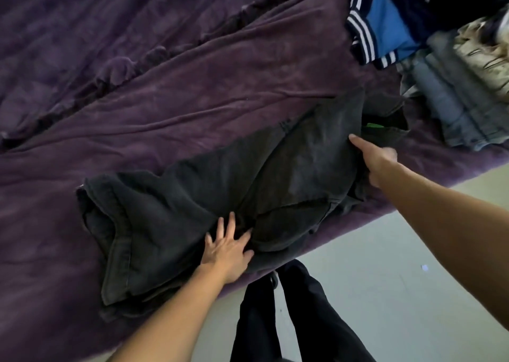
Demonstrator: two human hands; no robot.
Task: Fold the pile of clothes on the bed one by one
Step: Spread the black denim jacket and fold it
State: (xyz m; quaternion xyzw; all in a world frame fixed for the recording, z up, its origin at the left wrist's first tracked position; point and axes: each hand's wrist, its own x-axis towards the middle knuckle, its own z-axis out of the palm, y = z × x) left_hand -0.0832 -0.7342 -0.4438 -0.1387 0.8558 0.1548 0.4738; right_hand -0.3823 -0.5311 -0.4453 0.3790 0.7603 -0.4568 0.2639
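A pair of dark grey jeans (192, 193) lies spread across the purple bed cover (192, 86), near the bed's front edge, with its hem end at the left. My left hand (228, 251) presses flat on the middle of the jeans with fingers spread. My right hand (374, 158) grips the jeans' right end near the waistband, thumb stretched on top and the other fingers tucked under the cloth. A bit of green label (374, 125) shows just beyond that hand.
A pile of clothes sits at the back right: a navy and blue garment with white stripes (385, 25), grey-blue jeans (451, 97) and a beige patterned cloth (484, 56). Pale floor (385, 279) and my dark trouser legs (289, 320) lie below the bed's edge.
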